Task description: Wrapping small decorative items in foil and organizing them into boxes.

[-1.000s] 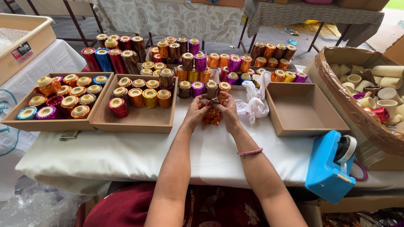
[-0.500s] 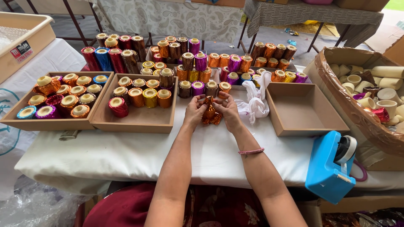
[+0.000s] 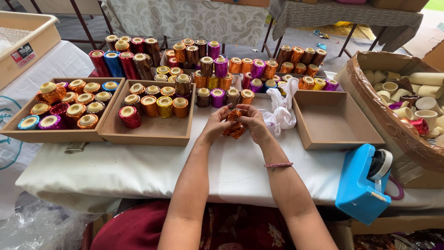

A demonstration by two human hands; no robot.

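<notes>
A white-clothed worktop (image 3: 138, 162) carries trays of foil-wrapped spools. At frame centre, left hand (image 3: 216, 124) and right hand (image 3: 253, 122) have drawn closer, both closed on an orange foil piece (image 3: 235, 125), crumpling it tighter around something hidden.

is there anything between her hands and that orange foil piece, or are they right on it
Nothing visible stands between them. The left hand and right hand both hold the crumpled orange foil piece directly, fingers closed on it from either side, above the white tablecloth. The white cloth bundle lies just to the right.
</notes>
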